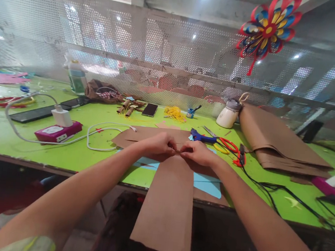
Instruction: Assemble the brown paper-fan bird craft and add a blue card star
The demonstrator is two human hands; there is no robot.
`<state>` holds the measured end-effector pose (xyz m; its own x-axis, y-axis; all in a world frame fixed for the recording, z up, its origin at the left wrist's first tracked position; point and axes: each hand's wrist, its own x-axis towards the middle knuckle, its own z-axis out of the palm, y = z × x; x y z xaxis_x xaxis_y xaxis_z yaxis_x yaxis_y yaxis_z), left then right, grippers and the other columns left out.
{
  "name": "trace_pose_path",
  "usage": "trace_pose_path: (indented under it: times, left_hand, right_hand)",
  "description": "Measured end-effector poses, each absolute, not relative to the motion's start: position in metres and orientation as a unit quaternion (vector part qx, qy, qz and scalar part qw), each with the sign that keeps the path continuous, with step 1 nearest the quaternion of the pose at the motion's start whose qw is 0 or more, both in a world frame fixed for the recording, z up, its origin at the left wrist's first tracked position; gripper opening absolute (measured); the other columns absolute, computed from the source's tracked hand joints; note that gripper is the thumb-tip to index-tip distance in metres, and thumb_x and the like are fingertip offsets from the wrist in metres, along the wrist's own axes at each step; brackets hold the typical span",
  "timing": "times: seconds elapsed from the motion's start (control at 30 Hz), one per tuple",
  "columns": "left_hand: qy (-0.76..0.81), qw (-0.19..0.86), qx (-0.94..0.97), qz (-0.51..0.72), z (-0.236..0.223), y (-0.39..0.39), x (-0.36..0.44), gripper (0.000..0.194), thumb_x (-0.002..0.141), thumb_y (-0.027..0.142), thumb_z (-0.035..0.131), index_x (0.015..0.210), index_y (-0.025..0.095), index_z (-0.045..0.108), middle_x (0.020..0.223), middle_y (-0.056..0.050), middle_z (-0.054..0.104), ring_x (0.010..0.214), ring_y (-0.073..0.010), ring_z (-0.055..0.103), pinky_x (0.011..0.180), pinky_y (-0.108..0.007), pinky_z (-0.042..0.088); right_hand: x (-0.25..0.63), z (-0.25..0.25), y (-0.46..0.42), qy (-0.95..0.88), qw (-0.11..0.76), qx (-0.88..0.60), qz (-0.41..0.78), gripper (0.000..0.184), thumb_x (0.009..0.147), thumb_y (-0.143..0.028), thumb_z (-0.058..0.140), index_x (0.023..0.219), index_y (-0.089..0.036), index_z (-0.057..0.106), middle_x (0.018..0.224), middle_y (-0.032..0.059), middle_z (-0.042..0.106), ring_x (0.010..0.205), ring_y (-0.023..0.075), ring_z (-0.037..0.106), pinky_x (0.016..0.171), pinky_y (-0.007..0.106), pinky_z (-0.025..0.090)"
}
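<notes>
A long strip of brown kraft paper [170, 206] hangs over the table's front edge towards me. My left hand [162, 146] and my right hand [197, 152] meet at its far end, almost touching. Thumbs and fingers of both are pinched on the paper's edge, which looks folded or rolled there. Beneath my hands lie more brown paper [136, 135] and light blue paper pieces [207, 185]. Just beyond my right hand rests a blue glue gun [204, 137], beside orange-handled scissors [228, 145].
Folded brown paper [280, 142] and a pale jug [228, 113] stand at right. Black cables [269, 187] cross the right side of the green table [108, 112]. A purple power block [58, 132] with a white cable sits left. Behind are a phone [150, 110] and yellow string [175, 113].
</notes>
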<state>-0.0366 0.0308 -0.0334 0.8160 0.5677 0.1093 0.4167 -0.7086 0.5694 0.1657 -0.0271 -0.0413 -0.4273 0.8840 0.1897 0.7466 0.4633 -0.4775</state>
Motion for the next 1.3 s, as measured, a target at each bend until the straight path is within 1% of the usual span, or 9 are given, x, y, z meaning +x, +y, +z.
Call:
trace_pose_path:
  times: [0.17,0.27,0.37,0.47,0.6,0.8,0.93,1.07,1.3]
  left_hand:
    - [0.288,0.261,0.913,0.125,-0.035,0.035,-0.038,0.022,0.069,0.023,0.060,0.084,0.012,0.071,0.070,-0.002,0.065,0.065,-0.0127,0.054,0.059,-0.021,0.037]
    - [0.288,0.247,0.916,0.131,-0.036,0.033,-0.036,0.021,0.068,0.019,0.061,0.085,0.012,0.071,0.074,-0.002,0.066,0.067,-0.0128,0.054,0.060,-0.021,0.037]
    - [0.279,0.237,0.921,0.135,-0.037,0.031,-0.033,0.020,0.070,0.021,0.061,0.086,0.013,0.071,0.073,-0.002,0.065,0.065,-0.0124,0.053,0.060,-0.021,0.036]
    - [0.272,0.227,0.925,0.139,-0.038,0.029,-0.029,0.016,0.071,0.023,0.061,0.080,0.014,0.071,0.068,-0.001,0.062,0.062,-0.0116,0.050,0.058,-0.021,0.035]
    - [0.259,0.223,0.930,0.136,-0.039,0.028,-0.028,0.013,0.071,0.018,0.060,0.078,0.013,0.070,0.069,-0.001,0.062,0.063,-0.0112,0.049,0.058,-0.020,0.034]
    - [0.256,0.232,0.932,0.108,-0.032,0.024,-0.033,0.021,0.068,0.008,0.054,0.081,0.012,0.069,0.070,-0.001,0.063,0.061,-0.0106,0.049,0.056,-0.019,0.034]
    - [0.255,0.241,0.932,0.093,-0.027,0.021,-0.037,0.024,0.067,0.006,0.051,0.081,0.014,0.068,0.065,0.001,0.061,0.058,-0.0094,0.046,0.054,-0.019,0.032]
    - [0.241,0.239,0.938,0.076,-0.024,0.020,-0.039,0.029,0.063,0.005,0.053,0.085,0.016,0.068,0.071,0.001,0.062,0.062,-0.0104,0.047,0.057,-0.020,0.033]
    - [0.226,0.154,0.961,0.048,-0.020,0.016,-0.037,0.022,0.067,0.009,0.056,0.085,0.016,0.066,0.073,-0.001,0.061,0.061,-0.0115,0.046,0.056,-0.022,0.032]
  right_hand:
    - [0.170,-0.043,-0.025,-0.835,0.198,-0.487,0.164,0.014,0.078,-0.020,0.058,0.085,-0.014,0.069,0.081,0.0047,0.068,0.073,0.0154,0.058,0.067,0.026,0.042]
    - [0.167,-0.042,-0.027,-0.836,0.194,-0.491,0.150,0.012,0.078,-0.019,0.059,0.084,-0.014,0.068,0.080,0.0048,0.067,0.073,0.0151,0.057,0.066,0.025,0.041]
    - [0.163,-0.041,-0.029,-0.836,0.190,-0.497,0.129,0.010,0.077,-0.019,0.060,0.082,-0.014,0.068,0.077,0.0048,0.065,0.071,0.0148,0.056,0.064,0.025,0.040]
    - [0.160,-0.039,-0.031,-0.838,0.182,-0.502,0.111,0.008,0.077,-0.018,0.061,0.079,-0.014,0.068,0.075,0.0041,0.064,0.068,0.0136,0.054,0.062,0.024,0.038]
    - [0.159,-0.036,-0.033,-0.847,0.166,-0.497,0.091,0.007,0.078,-0.016,0.060,0.077,-0.014,0.067,0.075,0.0038,0.062,0.068,0.0129,0.051,0.061,0.023,0.036]
    - [0.168,-0.036,-0.032,-0.863,0.137,-0.480,0.077,0.009,0.078,-0.014,0.058,0.076,-0.015,0.067,0.076,0.0035,0.061,0.070,0.0137,0.052,0.063,0.023,0.036]
    - [0.171,-0.033,-0.033,-0.872,0.117,-0.470,0.071,0.013,0.078,-0.010,0.055,0.075,-0.017,0.067,0.077,0.0032,0.061,0.071,0.0138,0.052,0.064,0.023,0.035]
    - [0.169,-0.029,-0.037,-0.876,0.095,-0.468,0.065,0.016,0.077,-0.007,0.052,0.075,-0.017,0.064,0.079,0.0035,0.061,0.072,0.0139,0.052,0.063,0.023,0.034]
    - [0.170,-0.030,-0.046,-0.877,0.072,-0.474,0.030,0.011,0.080,-0.010,0.050,0.079,-0.017,0.058,0.084,0.0054,0.061,0.074,0.0151,0.053,0.062,0.024,0.034]
